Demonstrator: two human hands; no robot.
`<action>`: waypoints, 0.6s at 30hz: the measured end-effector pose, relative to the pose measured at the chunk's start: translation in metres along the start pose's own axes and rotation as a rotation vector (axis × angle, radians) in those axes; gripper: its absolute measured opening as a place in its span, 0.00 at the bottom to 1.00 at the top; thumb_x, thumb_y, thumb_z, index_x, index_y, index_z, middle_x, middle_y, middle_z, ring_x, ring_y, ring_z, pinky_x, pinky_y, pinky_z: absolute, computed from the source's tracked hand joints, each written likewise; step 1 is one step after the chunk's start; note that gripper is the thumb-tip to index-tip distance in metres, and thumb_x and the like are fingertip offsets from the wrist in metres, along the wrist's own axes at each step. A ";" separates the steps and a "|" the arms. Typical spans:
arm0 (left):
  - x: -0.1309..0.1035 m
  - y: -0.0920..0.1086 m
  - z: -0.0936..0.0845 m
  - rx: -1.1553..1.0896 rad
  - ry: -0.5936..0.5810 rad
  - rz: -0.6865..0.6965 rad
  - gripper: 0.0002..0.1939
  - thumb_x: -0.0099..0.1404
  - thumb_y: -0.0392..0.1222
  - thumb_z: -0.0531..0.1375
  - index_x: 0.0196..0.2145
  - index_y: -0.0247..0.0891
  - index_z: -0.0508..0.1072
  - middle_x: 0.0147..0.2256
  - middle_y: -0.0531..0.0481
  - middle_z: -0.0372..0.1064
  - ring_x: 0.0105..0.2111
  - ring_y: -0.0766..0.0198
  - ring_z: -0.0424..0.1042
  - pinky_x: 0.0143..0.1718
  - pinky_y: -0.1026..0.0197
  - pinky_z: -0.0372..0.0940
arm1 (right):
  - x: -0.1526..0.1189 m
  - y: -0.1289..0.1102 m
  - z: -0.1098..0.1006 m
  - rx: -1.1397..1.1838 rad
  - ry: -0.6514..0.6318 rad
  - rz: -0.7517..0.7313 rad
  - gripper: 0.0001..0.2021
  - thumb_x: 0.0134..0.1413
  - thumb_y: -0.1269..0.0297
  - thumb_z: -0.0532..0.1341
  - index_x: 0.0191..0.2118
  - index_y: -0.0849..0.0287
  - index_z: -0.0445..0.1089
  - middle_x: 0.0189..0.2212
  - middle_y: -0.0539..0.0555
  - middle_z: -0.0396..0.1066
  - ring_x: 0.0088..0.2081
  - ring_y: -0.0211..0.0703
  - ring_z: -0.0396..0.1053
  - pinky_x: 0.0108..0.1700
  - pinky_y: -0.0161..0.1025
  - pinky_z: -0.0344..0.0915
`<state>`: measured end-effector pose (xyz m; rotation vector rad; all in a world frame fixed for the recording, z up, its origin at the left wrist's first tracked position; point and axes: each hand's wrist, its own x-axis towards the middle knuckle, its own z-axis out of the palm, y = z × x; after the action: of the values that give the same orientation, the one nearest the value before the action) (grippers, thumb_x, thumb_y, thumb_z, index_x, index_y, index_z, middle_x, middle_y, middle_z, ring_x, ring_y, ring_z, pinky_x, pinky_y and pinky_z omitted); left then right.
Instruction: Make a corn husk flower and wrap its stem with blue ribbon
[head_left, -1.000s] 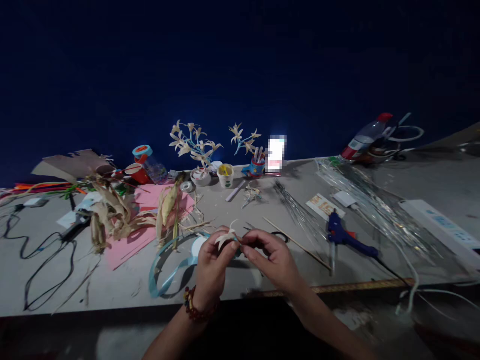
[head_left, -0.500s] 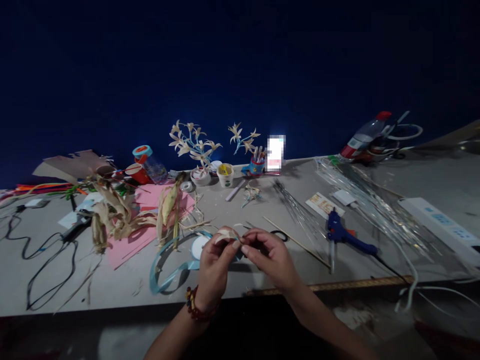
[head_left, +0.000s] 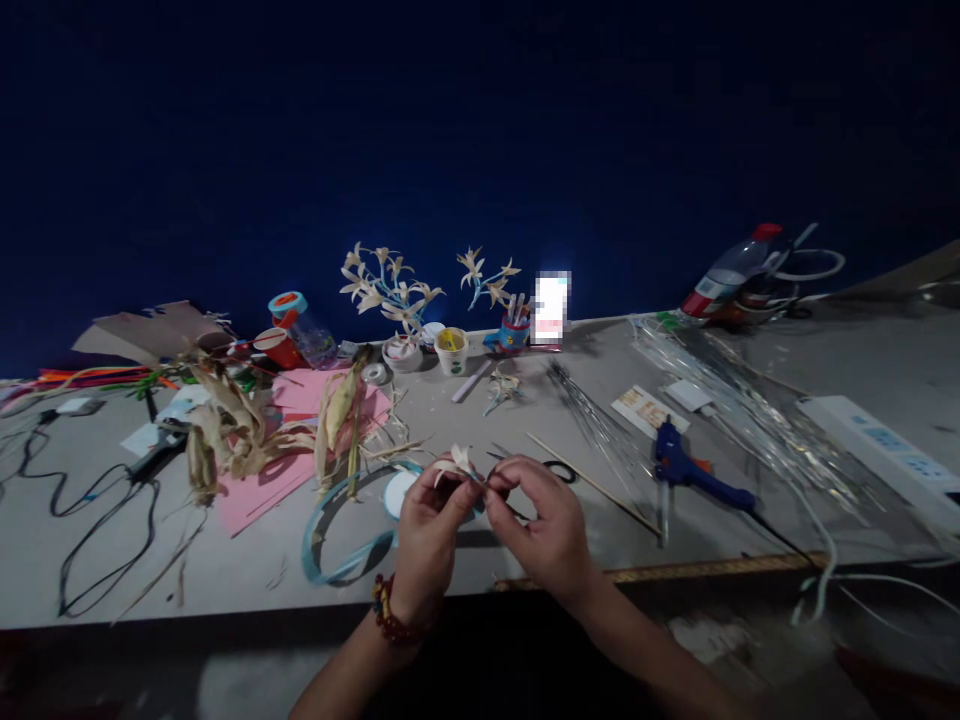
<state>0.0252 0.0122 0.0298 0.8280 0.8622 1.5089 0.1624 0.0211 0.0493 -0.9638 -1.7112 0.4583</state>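
Note:
My left hand (head_left: 429,535), with a beaded bracelet at the wrist, pinches a small cream corn-husk flower (head_left: 459,460) between thumb and fingers. Its petals stand up above the fingertips. My right hand (head_left: 546,525) meets it from the right, thumb and forefinger closed at the flower's lower end; the stem between the fingertips is mostly hidden. Beside and behind the left hand lies a roll of light-blue ribbon (head_left: 321,572), its loose loop curling leftward. Black-handled scissors (head_left: 562,470) lie partly hidden behind the right hand.
Dried corn husks (head_left: 240,425) lie on pink paper (head_left: 262,500) at left. Finished flower sprays (head_left: 390,285) stand at the back beside a paper cup (head_left: 451,352) and a lit phone (head_left: 551,308). To the right are thin wires (head_left: 600,415), a stick (head_left: 600,492), a blue glue gun (head_left: 701,480) and a power strip (head_left: 881,445).
The flower has turned more upright, so its petals show more above my left fingers. My right hand's fingers have shifted slightly, with the thumb drawn lower. Both hands stay together.

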 end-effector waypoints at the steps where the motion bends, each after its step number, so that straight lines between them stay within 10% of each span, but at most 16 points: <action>1: 0.000 0.000 0.000 0.012 0.005 -0.001 0.06 0.59 0.39 0.71 0.31 0.38 0.77 0.33 0.52 0.71 0.35 0.67 0.69 0.39 0.67 0.67 | 0.000 -0.001 0.000 -0.017 -0.001 -0.018 0.06 0.56 0.75 0.59 0.32 0.56 0.65 0.28 0.51 0.70 0.32 0.41 0.69 0.37 0.38 0.66; 18: 0.001 0.004 -0.002 0.048 0.042 0.006 0.09 0.59 0.41 0.71 0.30 0.38 0.75 0.31 0.52 0.70 0.34 0.66 0.68 0.38 0.66 0.66 | 0.000 0.007 -0.011 0.363 -0.287 0.339 0.04 0.63 0.63 0.61 0.37 0.57 0.68 0.29 0.49 0.68 0.29 0.37 0.67 0.31 0.33 0.65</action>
<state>0.0212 0.0130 0.0327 0.8369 0.9306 1.5210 0.1748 0.0241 0.0484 -0.9529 -1.6364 1.1354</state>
